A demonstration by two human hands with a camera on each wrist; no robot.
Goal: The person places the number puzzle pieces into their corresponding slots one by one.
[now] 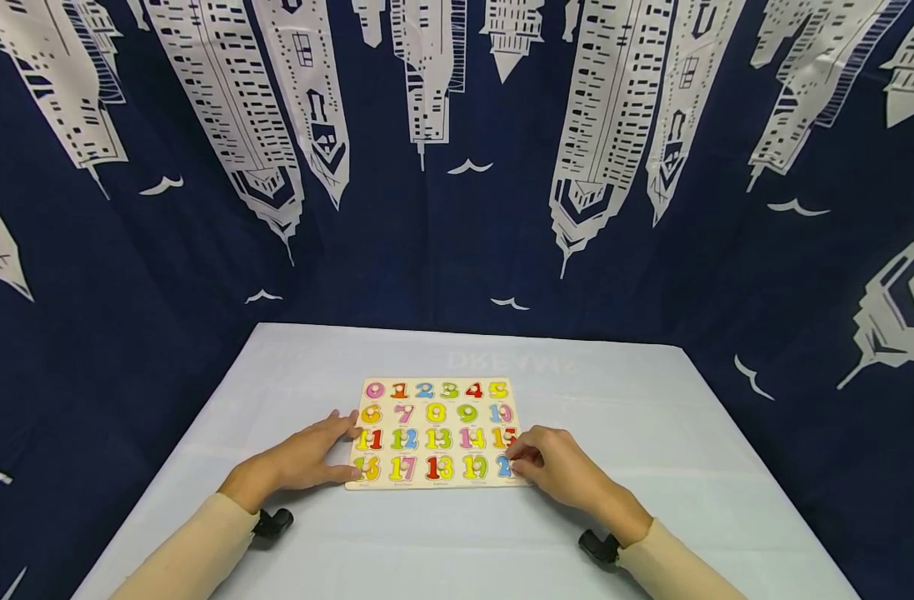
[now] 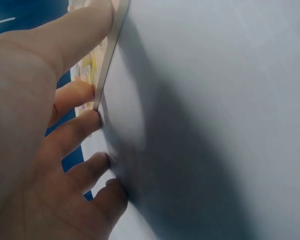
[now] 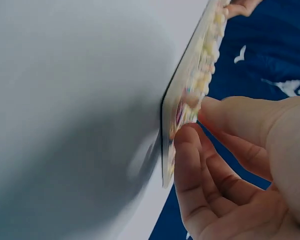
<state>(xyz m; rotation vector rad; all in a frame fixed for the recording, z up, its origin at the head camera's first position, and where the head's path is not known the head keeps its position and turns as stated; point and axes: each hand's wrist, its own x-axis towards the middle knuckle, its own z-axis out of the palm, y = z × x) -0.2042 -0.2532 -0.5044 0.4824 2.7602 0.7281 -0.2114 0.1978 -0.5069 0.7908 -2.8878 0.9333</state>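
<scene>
A wooden number puzzle board [image 1: 442,485] lies flat on the table, its colourful number pieces set in rows. My left hand [image 1: 310,454] rests at the board's left edge with fingers spread; in the left wrist view the thumb reaches over the edge and fingertips touch its side. At the lower right corner, my right hand [image 1: 565,471] pinches a number piece [image 1: 504,465] between thumb and index finger. A blue 2 shows on that piece; the fingers cover the rest. In the right wrist view the pinching fingertips [image 3: 189,135] sit close against the board's face.
A white cloth covers the table [image 1: 614,400], with faint lettering near its far edge. Behind and around it hangs a dark blue curtain [image 1: 427,250] printed with white buildings and birds. Black wrist cameras [image 1: 601,550] sit at both sleeves.
</scene>
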